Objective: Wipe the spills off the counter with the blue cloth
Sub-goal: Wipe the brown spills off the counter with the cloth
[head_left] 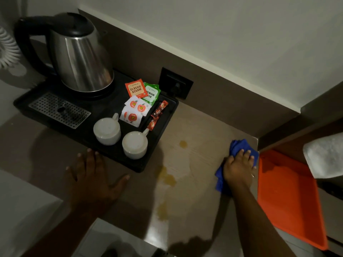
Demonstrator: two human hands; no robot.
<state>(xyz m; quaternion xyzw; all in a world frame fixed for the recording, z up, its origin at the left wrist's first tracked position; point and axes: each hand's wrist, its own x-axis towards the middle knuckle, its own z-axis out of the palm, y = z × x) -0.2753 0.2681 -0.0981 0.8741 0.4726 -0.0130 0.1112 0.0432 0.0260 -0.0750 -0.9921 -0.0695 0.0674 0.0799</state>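
Note:
My right hand [238, 166] presses down on the crumpled blue cloth [236, 146] at the right edge of the beige counter [200, 127]. Yellowish spills lie to its left: a small spot [183, 144] near the tray, a larger patch [168, 178] in the middle, and a streak [161, 210] toward the front edge. My left hand [92, 176] rests flat on the counter with fingers spread, just in front of the black tray [148, 162], holding nothing.
The black tray carries a steel kettle [81, 58], two white cups [107, 131] [135, 144], tea sachets [136, 89] and a drip grate [59, 110]. An orange tray [289, 197] sits lower at the right, a white towel [324, 156] above it. A wall socket [176, 83] is behind.

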